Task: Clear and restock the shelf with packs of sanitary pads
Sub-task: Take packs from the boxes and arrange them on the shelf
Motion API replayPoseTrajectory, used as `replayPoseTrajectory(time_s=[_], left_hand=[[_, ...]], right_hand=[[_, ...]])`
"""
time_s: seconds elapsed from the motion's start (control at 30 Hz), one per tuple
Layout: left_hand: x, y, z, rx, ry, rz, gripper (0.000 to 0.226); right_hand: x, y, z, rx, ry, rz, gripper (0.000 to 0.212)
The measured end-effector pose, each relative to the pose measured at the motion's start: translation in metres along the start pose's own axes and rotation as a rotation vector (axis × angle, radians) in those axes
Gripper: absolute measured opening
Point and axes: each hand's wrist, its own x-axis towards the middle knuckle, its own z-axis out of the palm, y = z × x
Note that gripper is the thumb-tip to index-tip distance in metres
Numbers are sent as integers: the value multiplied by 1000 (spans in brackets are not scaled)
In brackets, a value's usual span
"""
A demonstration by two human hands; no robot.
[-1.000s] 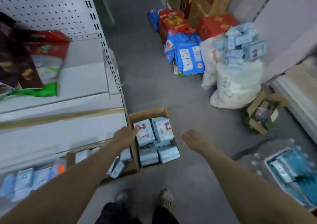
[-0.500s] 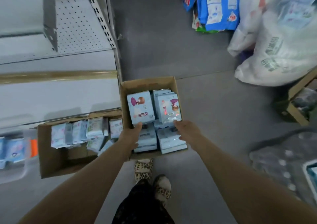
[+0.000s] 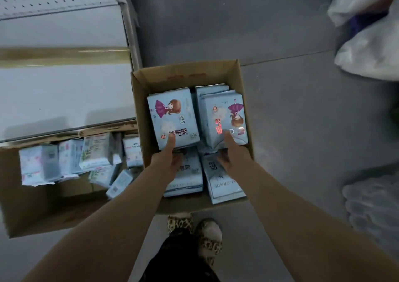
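The slick wrappers could slide: each of the two hands pinches only the near edge of a pack, so a quick lift may drop one. The left hand (image 3: 165, 162) grips the left pack (image 3: 172, 120), the right hand (image 3: 233, 159) the right pack (image 3: 224, 117), both in the box (image 3: 185, 74) at frame centre, atop more packs. A second box (image 3: 43, 212) at lower left holds loose packs under the bare shelf (image 3: 64, 96).

Packs (image 3: 172, 117) in a box (image 3: 185, 74) on the floor (image 3: 291, 130) — second box (image 3: 43, 212) to its left, under the shelf (image 3: 62, 91)
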Motion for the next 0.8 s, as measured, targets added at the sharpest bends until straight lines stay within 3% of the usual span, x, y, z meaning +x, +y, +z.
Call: replayPoseTrajectory(time_s=[0.17, 0.27, 0.37, 0.5, 0.63, 0.8], left_hand=[[15, 9, 12, -168, -33, -16, 67], [18, 9, 14, -276, -69, -24, 75], [21, 9, 9, -212, -64, 24, 90], [21, 14, 11, -325, -26, 11, 57], [24, 26, 20, -373, -22, 10, 79], [28, 32, 22, -329, -48, 13, 87]], right_hand=[[12, 2, 12, 138, -93, -9, 46], [20, 1, 17, 224, -100, -39, 30], [23, 0, 18, 267, -129, -15, 20], [23, -1, 16, 280, -136, 17, 21], [20, -3, 21, 262, -111, 43, 29], [18, -3, 22, 241, -113, 26, 33]])
